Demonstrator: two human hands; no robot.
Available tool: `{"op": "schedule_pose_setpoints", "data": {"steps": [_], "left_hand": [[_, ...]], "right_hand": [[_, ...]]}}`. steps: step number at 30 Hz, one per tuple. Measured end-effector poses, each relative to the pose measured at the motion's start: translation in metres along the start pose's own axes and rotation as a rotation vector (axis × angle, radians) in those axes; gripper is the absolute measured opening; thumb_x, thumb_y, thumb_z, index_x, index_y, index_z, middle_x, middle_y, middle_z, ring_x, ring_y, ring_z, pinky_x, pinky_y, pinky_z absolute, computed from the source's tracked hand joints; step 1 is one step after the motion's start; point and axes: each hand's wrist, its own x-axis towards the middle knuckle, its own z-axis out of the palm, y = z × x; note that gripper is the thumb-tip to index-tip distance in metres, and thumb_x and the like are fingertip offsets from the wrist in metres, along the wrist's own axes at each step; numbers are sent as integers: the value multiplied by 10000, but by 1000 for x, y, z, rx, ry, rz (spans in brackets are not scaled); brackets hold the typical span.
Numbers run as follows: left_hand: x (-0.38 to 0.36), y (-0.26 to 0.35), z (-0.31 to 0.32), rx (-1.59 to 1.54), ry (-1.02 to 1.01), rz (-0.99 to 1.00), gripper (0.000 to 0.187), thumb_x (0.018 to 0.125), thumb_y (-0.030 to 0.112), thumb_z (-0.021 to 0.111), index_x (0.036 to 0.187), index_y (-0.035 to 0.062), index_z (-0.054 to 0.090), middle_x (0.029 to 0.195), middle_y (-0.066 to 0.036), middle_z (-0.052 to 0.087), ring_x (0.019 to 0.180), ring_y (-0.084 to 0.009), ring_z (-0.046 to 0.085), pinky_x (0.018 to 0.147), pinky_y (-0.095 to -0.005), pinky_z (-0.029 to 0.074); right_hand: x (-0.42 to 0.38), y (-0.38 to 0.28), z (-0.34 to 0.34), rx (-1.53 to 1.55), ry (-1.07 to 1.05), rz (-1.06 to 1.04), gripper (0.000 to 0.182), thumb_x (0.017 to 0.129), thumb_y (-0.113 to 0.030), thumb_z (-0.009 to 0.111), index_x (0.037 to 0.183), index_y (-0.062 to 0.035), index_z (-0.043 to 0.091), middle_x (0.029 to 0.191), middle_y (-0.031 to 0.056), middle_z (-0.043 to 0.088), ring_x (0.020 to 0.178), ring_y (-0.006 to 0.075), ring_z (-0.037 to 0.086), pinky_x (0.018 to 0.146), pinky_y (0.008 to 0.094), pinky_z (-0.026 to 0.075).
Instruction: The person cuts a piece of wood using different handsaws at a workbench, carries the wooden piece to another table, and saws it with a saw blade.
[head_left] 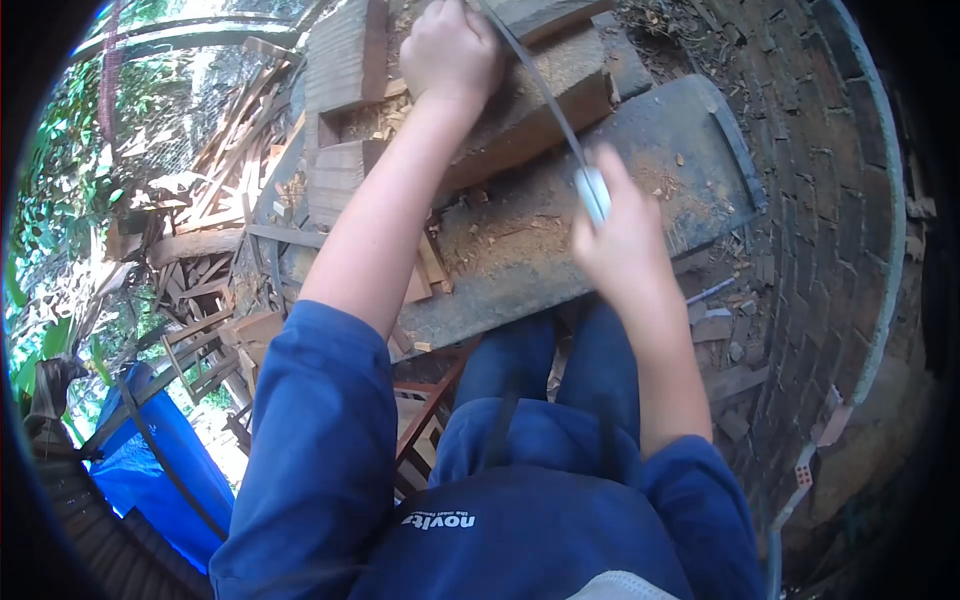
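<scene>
Blue tarp (160, 460) at far L, below green leaves (60, 190). Next, going R, a messy pile of scrap wood (225, 170), w/ loose sticks & offcuts. Then a notched block (345, 65) at the upper L of the workbench (500, 240), w/ pale chips (385, 118) in & around its gap.

L hand (452, 50) is clenched in a fist over the wood, by the near side of the thin blade (545, 90); can't tell if it's gripping anything, as the fingers are mostly hidden. Under & just R of it, a thick beam (530, 130) lies at a slant on the bench, sawdust on top.

Blade runs diag. across the beam, from the top edge of view down to a pale handle (593, 197). R hand (625, 235) is wrapped round that handle, over the bench, w/ one finger pointing up alongside.

More sawdust & chips approx. mid-bench, b/w beam & front edge. Brick wall (820, 210) at far R, rubble (735, 325) at its foot.
</scene>
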Motion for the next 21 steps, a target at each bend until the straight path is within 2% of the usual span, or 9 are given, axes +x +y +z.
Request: {"op": "schedule_pose_setpoints", "data": {"steps": [2,4,8,13,14,16,18,19,21], "left_hand": [[8,2,-1,44,-19,-2,230,916,211,473,914,24,608,904,-206,641,838,-411,636,740,-509,515],[5,0,-3,4,51,20,244,927,214,460,910,24,613,907,-207,646,840,-409,638,735,-513,516],[8,-6,1,26,37,-20,241,922,220,467,894,24,603,923,-213,644,839,-415,636,747,-514,514],[-10,2,-14,-118,-21,248,169,856,155,491,892,27,594,855,-191,599,816,-398,607,731,-493,505],[-10,2,-16,-84,-31,208,179,863,179,500,847,40,611,845,-181,628,819,-378,627,729,-484,513],[-10,1,-10,-32,-29,189,125,785,211,576,809,89,591,860,-92,617,851,-299,613,734,-432,480],[-10,0,-8,-49,8,196,136,827,213,545,820,87,597,837,-97,611,830,-312,616,713,-446,488],[-11,1,-7,-54,43,209,162,870,214,513,832,84,602,813,-103,606,809,-325,619,691,-461,495],[-10,2,-10,-47,57,193,148,863,209,521,838,86,599,822,-99,599,819,-316,613,704,-451,491]], "right_hand": [[-91,35,-14,47,-13,104,496,793,25,563,1280,-56,522,937,311,648,891,493,634,760,511,528],[-100,20,-28,63,-17,54,482,803,11,557,1279,-57,525,915,302,652,895,487,638,758,508,531],[48,-16,4,-54,-42,38,357,815,-10,581,1163,-57,518,874,288,655,886,494,630,755,533,524],[-16,-21,18,26,-11,87,358,797,12,597,1122,-60,465,860,298,647,880,497,628,733,552,508],[-14,-25,19,35,-1,128,357,795,15,596,1121,-58,470,862,299,647,883,499,627,734,555,503],[-14,-27,27,34,-6,160,339,805,6,589,1118,-53,473,868,300,647,885,496,630,734,555,497],[-14,-24,35,-4,88,147,326,813,-4,585,1116,-49,474,875,298,649,886,497,628,723,549,495],[-13,-26,29,109,83,132,308,819,-15,579,1105,-45,469,875,300,648,888,504,625,728,552,488],[-14,-48,12,81,43,163,301,822,-22,578,1100,-43,465,878,299,648,894,503,624,736,553,485]]}}
